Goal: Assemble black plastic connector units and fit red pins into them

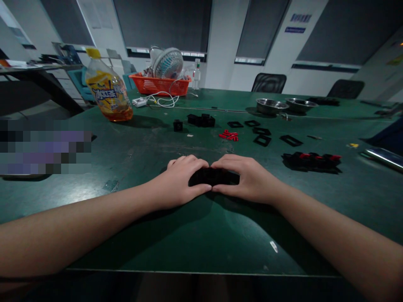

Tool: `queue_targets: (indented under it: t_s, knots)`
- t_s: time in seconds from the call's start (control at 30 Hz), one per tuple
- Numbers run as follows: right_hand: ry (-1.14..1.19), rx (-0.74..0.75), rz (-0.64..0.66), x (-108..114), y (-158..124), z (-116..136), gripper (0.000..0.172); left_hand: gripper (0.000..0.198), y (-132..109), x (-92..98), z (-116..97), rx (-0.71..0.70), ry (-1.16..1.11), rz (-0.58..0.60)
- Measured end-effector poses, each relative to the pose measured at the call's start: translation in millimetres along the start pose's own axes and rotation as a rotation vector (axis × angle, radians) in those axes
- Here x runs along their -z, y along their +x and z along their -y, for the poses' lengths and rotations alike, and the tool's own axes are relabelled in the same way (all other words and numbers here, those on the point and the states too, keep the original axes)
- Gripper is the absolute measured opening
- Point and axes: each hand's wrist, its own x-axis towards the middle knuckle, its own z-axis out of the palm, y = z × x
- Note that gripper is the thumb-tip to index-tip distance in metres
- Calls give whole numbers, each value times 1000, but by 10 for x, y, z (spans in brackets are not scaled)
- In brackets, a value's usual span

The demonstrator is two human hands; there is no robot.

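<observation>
A dark black piece (214, 177) lies low over the green table (201, 239), held between both hands. My left hand (185, 178) wraps round its left part, thumb at the front and fingers behind. Round the right part curls my right hand (242, 178) in the same way. The thumb tips meet in front of the piece. Beyond the hands are small red parts (229, 135), flat black frames (262, 139), a small black block (178, 125) and a cluster of black blocks (201, 120). To the right sits a black assembly with red parts (311, 162).
A bottle with a yellow cap (108, 90) stands at the back left, near an orange basket (160, 85) holding a fan. Two metal bowls (272, 106) sit at the back right. A shiny metallic object (384, 158) lies at the right.
</observation>
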Motion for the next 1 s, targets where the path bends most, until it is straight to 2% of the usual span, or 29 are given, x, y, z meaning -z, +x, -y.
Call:
queue_targets:
  t_s: [1.0]
  knots:
    - [-29, 23, 0, -7, -2, -2, 35, 37, 19, 2, -4, 18, 7, -7]
